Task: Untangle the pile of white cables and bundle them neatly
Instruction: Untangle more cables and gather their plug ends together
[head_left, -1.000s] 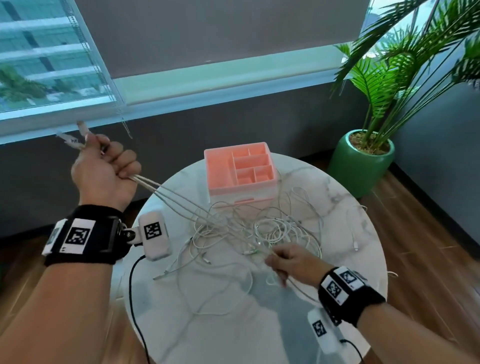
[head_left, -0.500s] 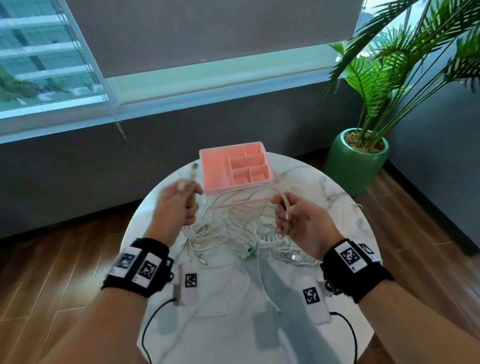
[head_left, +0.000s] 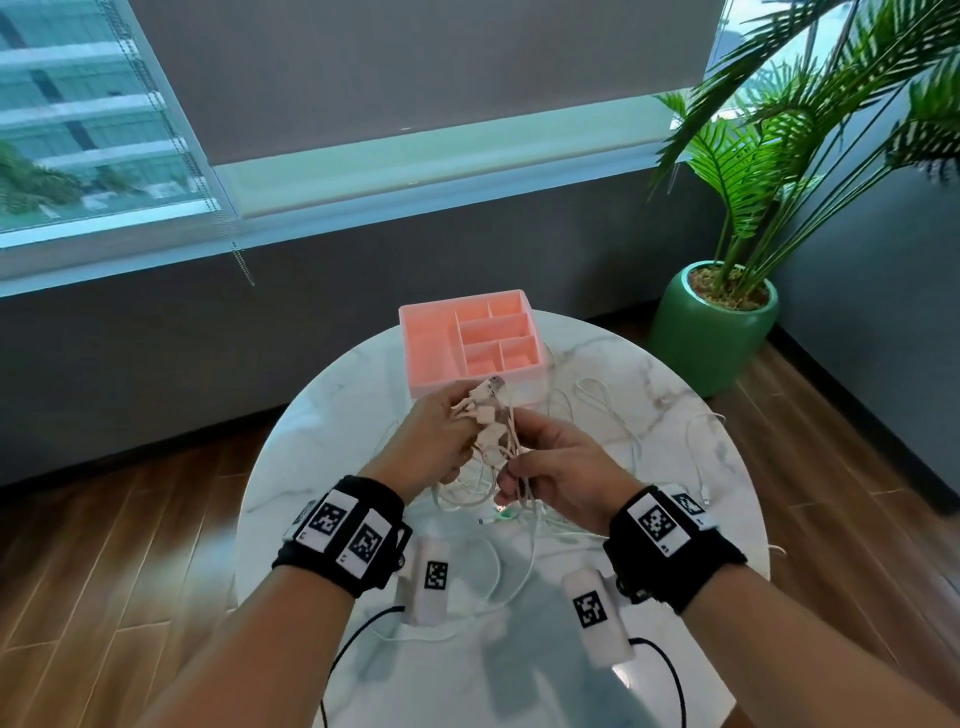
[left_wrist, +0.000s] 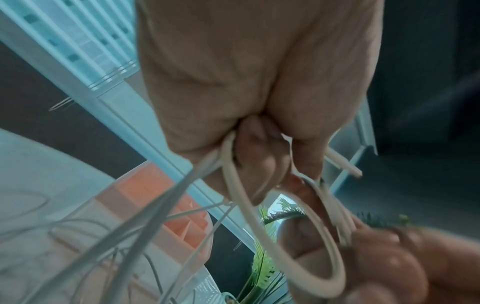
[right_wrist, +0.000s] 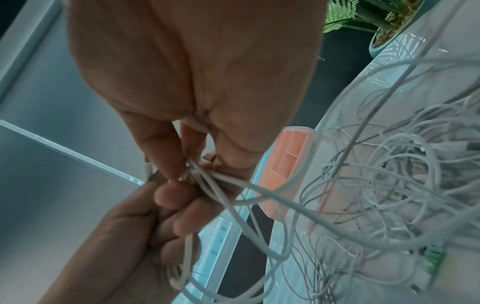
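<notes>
A bunch of white cables (head_left: 493, 431) is held up between both hands over the round marble table (head_left: 332, 415), plug ends pointing up. My left hand (head_left: 441, 431) grips the plug ends and looped strands (left_wrist: 259, 236) in curled fingers. My right hand (head_left: 545, 457) pinches the same strands (right_wrist: 207, 181) just below, fingertips against the left hand. The rest of the white tangle (head_left: 587, 431) (right_wrist: 389, 195) trails down onto the table under and to the right of the hands.
A pink divided organiser box (head_left: 467, 343) (right_wrist: 285, 164) stands at the table's far edge, just beyond the hands. A green potted palm (head_left: 717, 322) stands on the wooden floor at right. A window sill and grey wall lie behind.
My left hand came down from high at the left to the table's middle with its cable ends. The right hand rose from the tangle, and the two hands now meet on one bunch.
</notes>
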